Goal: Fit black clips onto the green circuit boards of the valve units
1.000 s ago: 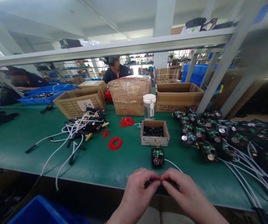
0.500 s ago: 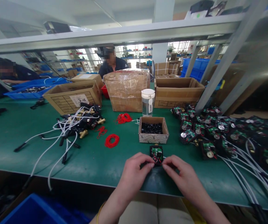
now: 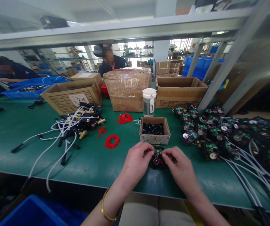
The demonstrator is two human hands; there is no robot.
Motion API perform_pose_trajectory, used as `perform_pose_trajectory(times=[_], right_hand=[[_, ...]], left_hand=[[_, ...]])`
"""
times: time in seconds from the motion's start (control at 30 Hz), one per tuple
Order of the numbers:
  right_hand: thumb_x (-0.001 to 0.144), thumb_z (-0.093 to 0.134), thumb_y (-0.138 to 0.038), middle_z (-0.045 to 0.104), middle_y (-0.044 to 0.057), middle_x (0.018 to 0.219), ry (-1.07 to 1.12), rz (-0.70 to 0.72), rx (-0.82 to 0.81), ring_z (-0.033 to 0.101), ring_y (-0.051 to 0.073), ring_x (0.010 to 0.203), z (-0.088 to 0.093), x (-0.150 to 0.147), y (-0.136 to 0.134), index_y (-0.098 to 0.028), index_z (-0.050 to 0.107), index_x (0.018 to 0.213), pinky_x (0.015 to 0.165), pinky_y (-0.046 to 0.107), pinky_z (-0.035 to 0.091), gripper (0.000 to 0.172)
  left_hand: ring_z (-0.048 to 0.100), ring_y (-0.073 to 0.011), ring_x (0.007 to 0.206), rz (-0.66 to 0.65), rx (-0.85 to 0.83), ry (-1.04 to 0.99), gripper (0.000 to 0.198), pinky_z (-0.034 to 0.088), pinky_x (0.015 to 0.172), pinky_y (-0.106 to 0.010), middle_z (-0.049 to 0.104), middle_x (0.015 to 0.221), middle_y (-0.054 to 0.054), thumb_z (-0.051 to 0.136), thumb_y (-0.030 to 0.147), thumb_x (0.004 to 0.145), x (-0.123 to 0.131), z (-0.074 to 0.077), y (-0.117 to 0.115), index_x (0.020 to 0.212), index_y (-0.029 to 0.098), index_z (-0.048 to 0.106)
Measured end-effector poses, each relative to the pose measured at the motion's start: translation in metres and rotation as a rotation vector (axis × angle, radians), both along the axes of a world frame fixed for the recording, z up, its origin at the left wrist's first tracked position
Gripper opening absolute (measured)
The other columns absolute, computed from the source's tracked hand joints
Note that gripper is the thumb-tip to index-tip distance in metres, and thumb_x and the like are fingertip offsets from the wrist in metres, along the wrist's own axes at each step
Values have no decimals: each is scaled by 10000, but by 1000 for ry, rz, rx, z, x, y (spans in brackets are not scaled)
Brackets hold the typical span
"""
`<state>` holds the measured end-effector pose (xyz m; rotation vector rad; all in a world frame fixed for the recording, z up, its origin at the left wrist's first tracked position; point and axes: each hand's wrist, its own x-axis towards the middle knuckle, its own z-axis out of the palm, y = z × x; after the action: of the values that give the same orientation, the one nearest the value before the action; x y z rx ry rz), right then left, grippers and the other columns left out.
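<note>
A small black housing with a green circuit board [image 3: 157,152] and red and black wires lies on the bench in front of me. A round part shows in its lower half. My left hand [image 3: 138,160] pinches at the board's left edge with thumb and forefinger. At the right edge, the fingertips of my right hand [image 3: 178,163] are closed in the same way. Exactly what sits between the fingertips is too small to see. Just beyond stands an open cardboard box [image 3: 155,138] holding small black parts [image 3: 153,128].
Similar board units [image 3: 211,133] with white cables crowd the right side. At left lies a heap of white-cabled parts with brass fittings [image 3: 83,134]. Red wire coils [image 3: 112,141], a lidded cup [image 3: 149,102] and a wrapped carton [image 3: 127,91] stand between. Two people sit beyond.
Both hands have shifted from the housing's lower edge up to the sides of its board. A round part now shows in the lower half, where wires showed before.
</note>
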<state>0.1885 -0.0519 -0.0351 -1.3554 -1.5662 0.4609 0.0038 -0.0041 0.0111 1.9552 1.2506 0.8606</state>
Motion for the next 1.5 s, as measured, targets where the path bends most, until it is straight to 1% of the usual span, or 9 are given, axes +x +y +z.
perform_pose_trajectory(times=[0.2, 0.33, 0.47, 0.8, 0.97, 1.13, 1.23, 1.4, 1.5], right_hand=[[1062, 539, -305, 603, 33, 888, -88, -35, 55, 583, 198, 764, -1, -2, 4, -213, 675, 946, 661, 305, 459, 200], [1072, 504, -257, 606, 53, 937, -179, -47, 134, 598, 218, 857, 1, -5, 7, -214, 646, 980, 739, 334, 480, 175], [1080, 476, -222, 604, 62, 946, -254, -58, 191, 602, 231, 881, 3, -6, 10, -215, 625, 1001, 787, 365, 487, 168], [1077, 476, -173, 586, 74, 960, -343, -66, 220, 581, 245, 887, 2, -7, 12, -188, 622, 1027, 797, 392, 470, 155], [1070, 480, -179, 593, 75, 963, -333, -75, 203, 587, 247, 891, 4, -7, 13, -201, 624, 1024, 792, 393, 478, 153], [1062, 481, -197, 595, 65, 937, -299, -79, 188, 599, 241, 875, 8, -8, 14, -215, 619, 988, 779, 384, 489, 158], [1054, 485, -207, 599, 63, 940, -271, -78, 174, 605, 239, 880, 9, -9, 15, -222, 623, 984, 778, 375, 497, 155], [1030, 515, -210, 596, 49, 934, -215, -75, 150, 601, 226, 872, 10, -9, 16, -215, 637, 966, 760, 351, 488, 138], [1020, 526, -221, 597, 48, 921, -187, -68, 138, 595, 222, 848, 11, -10, 17, -216, 640, 942, 730, 337, 476, 138]], left_hand=[[668, -180, 886, 14, 43, 76, 148, 488, 814, -292, 719, 897, -6, 651, 105, 896, 6, 2, 6, 874, 221, 741], [667, -184, 873, 29, 60, 143, 137, 488, 793, -294, 719, 894, -13, 651, 107, 900, 10, 5, 7, 874, 213, 734], [671, -183, 829, 47, 63, 197, 122, 484, 765, -298, 725, 882, -14, 664, 100, 888, 12, 8, 6, 870, 212, 709], [651, -185, 762, 57, 84, 316, 141, 433, 708, -303, 712, 816, 0, 663, 98, 870, 12, 11, 10, 800, 220, 652], [649, -174, 751, 49, 27, 242, 147, 448, 691, -287, 704, 808, 4, 648, 88, 860, 10, 8, 11, 794, 220, 644], [672, -173, 773, 34, -102, 109, 142, 485, 721, -284, 715, 800, 12, 647, 85, 847, 4, 6, 9, 824, 224, 666], [678, -169, 772, 31, -146, 61, 143, 494, 728, -285, 720, 801, 17, 645, 86, 841, 2, 5, 8, 831, 226, 673], [661, -168, 756, 69, -143, 67, 95, 478, 712, -287, 699, 780, 24, 661, 135, 861, 5, 3, 9, 832, 225, 665], [644, -176, 770, 109, -98, 95, 51, 477, 720, -296, 690, 831, 11, 700, 184, 863, 8, 3, 11, 854, 221, 666]])
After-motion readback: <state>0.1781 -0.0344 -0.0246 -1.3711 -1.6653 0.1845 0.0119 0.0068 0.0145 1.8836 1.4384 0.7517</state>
